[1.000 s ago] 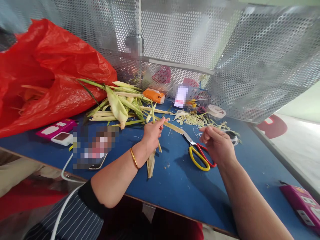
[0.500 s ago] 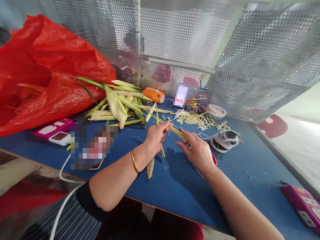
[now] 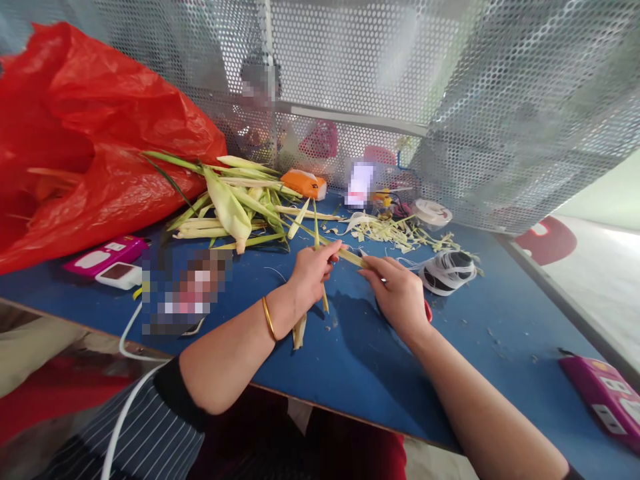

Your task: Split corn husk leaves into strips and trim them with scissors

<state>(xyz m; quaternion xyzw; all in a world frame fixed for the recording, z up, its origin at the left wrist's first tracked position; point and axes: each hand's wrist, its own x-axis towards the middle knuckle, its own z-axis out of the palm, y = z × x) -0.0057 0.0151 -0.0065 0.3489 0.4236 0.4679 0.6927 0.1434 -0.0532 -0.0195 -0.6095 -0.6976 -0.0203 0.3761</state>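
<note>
My left hand (image 3: 311, 272), with a gold bangle at the wrist, is closed in a pinch where pale corn husk strips cross. One husk strip (image 3: 353, 258) runs rightward from its fingertips, and my right hand (image 3: 401, 293) pinches that strip's far end between thumb and fingers. Another narrow piece points up and down past the left fingers. A red handle-like part (image 3: 429, 311) shows behind the right hand; most of it is hidden. Below the left wrist, a dry husk piece (image 3: 299, 333) lies on the blue table (image 3: 360, 393).
Corn husks (image 3: 227, 207) are heaped beside a red plastic bag (image 3: 165, 127). Husk shreds (image 3: 387, 232), a wound spool of white string (image 3: 447, 272), a tape roll (image 3: 433, 213) and an orange tissue pack (image 3: 304, 183) lie around. Purple power strips (image 3: 107, 260) sit left and right.
My right hand's fingers have closed in on the end of the husk strip, and the strip lies flatter between the hands. The left hand keeps its pinch. The view has shifted slightly.
</note>
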